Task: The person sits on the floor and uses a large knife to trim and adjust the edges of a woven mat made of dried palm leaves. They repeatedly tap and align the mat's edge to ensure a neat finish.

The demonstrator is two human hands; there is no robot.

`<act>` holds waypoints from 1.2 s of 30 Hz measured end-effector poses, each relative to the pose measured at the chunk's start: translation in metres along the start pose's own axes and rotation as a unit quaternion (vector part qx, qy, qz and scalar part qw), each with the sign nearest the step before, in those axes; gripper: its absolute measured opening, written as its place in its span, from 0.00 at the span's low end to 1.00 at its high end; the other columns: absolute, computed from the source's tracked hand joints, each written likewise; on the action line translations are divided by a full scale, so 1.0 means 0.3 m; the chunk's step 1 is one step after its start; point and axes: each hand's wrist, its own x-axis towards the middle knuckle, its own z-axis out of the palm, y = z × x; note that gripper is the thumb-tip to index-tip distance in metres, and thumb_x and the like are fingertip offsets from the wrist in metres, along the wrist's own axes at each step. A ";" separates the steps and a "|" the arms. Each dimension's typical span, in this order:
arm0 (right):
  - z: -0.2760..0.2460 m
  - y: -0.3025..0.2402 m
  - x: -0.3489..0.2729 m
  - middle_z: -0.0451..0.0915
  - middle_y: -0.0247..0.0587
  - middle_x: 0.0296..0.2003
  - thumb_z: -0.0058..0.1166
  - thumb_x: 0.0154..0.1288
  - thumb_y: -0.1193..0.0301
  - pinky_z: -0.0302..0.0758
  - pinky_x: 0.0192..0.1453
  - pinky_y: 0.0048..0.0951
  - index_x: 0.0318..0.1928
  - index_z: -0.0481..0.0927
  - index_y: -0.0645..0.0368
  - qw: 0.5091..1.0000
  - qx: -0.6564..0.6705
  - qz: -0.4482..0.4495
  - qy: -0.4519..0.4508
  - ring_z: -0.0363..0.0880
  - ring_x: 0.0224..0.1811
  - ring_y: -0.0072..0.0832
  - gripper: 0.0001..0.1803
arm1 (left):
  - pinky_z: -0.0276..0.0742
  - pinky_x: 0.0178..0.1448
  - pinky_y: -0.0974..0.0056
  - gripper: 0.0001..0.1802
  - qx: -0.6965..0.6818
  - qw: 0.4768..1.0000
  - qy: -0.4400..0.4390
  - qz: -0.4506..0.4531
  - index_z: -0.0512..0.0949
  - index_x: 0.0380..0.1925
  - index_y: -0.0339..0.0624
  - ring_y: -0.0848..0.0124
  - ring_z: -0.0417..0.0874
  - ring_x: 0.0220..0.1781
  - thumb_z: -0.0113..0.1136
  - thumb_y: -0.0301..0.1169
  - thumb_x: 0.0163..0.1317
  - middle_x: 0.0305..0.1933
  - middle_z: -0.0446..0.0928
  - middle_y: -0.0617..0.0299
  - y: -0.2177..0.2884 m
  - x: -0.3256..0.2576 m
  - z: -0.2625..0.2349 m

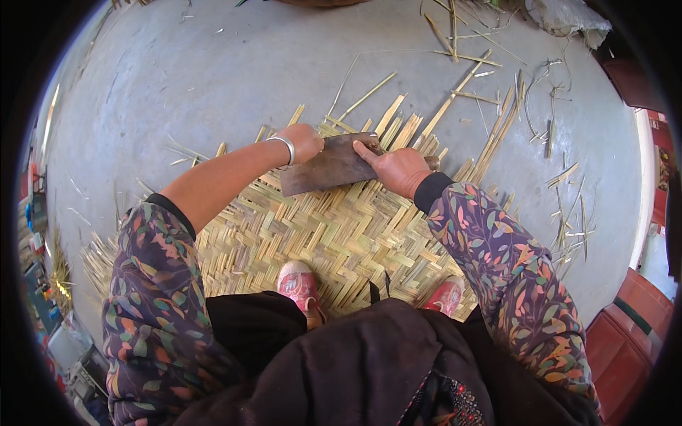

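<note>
Both hands point(355, 153) press a cleaver point(330, 167) onto woven mat point(334, 234).

A woven mat point(334, 234) is spread on the floor point(199, 71), and two shoes point(300, 284) are planted on its near edge. A flat blade point(328, 167) is laid across the mat's far part, between the left hand point(302, 140) at its left end and the right hand point(399, 169) at its right end. Loose strips point(568, 213) are scattered on the floor to the right of the mat and beyond it.
</note>
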 end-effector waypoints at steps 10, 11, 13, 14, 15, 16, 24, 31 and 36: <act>-0.057 -0.079 -0.047 0.82 0.46 0.25 0.48 0.61 0.73 0.75 0.27 0.46 0.72 0.60 0.44 0.998 0.011 0.017 -0.052 0.82 0.24 0.45 0.37 | 0.77 0.54 0.60 0.24 0.276 0.814 0.431 0.276 0.74 0.60 0.52 0.61 0.82 0.53 0.53 0.44 0.67 0.59 0.78 0.53 0.431 -0.115 -0.598; -0.057 -0.095 -0.067 0.81 0.47 0.24 0.47 0.60 0.72 0.74 0.27 0.46 0.73 0.60 0.43 0.998 0.007 0.014 -0.063 0.81 0.23 0.45 0.37 | 0.59 0.73 0.46 0.31 0.268 0.923 0.275 0.000 0.63 0.69 0.51 0.56 0.69 0.70 0.48 0.50 0.69 0.68 0.69 0.47 0.461 -0.179 -0.698; -0.060 -0.119 -0.138 0.78 0.44 0.20 0.50 0.59 0.71 0.72 0.24 0.46 0.71 0.63 0.41 1.000 0.009 -0.005 -0.029 0.79 0.20 0.44 0.37 | 0.65 0.70 0.51 0.32 0.422 0.780 0.459 0.052 0.64 0.69 0.51 0.61 0.71 0.69 0.53 0.47 0.66 0.69 0.68 0.51 0.249 -0.158 -0.621; -0.059 -0.131 -0.179 0.77 0.43 0.19 0.50 0.58 0.71 0.71 0.23 0.46 0.71 0.63 0.40 0.999 0.010 -0.014 -0.032 0.79 0.20 0.43 0.37 | 0.67 0.69 0.54 0.33 0.456 0.765 0.453 0.051 0.64 0.69 0.51 0.62 0.72 0.67 0.54 0.47 0.66 0.69 0.69 0.54 0.172 -0.131 -0.585; -0.061 -0.143 -0.220 0.77 0.42 0.18 0.50 0.58 0.71 0.71 0.22 0.45 0.70 0.64 0.39 0.999 0.009 -0.025 -0.033 0.78 0.19 0.43 0.37 | 0.69 0.67 0.58 0.34 0.487 0.729 0.476 0.068 0.63 0.70 0.51 0.62 0.74 0.66 0.55 0.48 0.65 0.70 0.69 0.57 0.124 -0.113 -0.528; -0.061 -0.155 -0.260 0.75 0.40 0.17 0.51 0.57 0.70 0.69 0.21 0.44 0.70 0.64 0.37 0.999 0.004 -0.029 -0.039 0.77 0.18 0.41 0.37 | 0.65 0.70 0.56 0.37 0.418 0.842 0.340 0.026 0.61 0.71 0.51 0.59 0.70 0.69 0.56 0.49 0.65 0.72 0.65 0.55 0.089 -0.099 -0.446; -0.108 -0.173 -0.364 0.76 0.39 0.17 0.52 0.57 0.71 0.70 0.20 0.43 0.71 0.64 0.37 0.997 0.008 -0.017 -0.074 0.78 0.18 0.40 0.38 | 0.73 0.59 0.51 0.14 0.149 0.988 0.013 0.027 0.80 0.38 0.46 0.52 0.78 0.54 0.56 0.42 0.60 0.48 0.80 0.50 0.015 -0.122 -0.112; -0.126 -0.129 -0.181 0.77 0.41 0.18 0.53 0.55 0.71 0.73 0.22 0.43 0.69 0.67 0.42 0.999 -0.029 -0.034 0.013 0.79 0.19 0.40 0.37 | 0.76 0.53 0.50 0.13 0.194 0.980 -0.038 0.030 0.82 0.34 0.45 0.50 0.82 0.46 0.55 0.41 0.60 0.40 0.82 0.50 0.013 -0.120 -0.141; -0.119 -0.099 -0.091 0.79 0.41 0.20 0.51 0.57 0.71 0.74 0.23 0.43 0.69 0.67 0.41 0.998 -0.053 -0.037 0.010 0.81 0.21 0.40 0.36 | 0.77 0.51 0.50 0.14 0.199 0.979 -0.033 0.012 0.83 0.34 0.44 0.50 0.83 0.46 0.53 0.41 0.61 0.39 0.83 0.49 0.029 -0.142 -0.132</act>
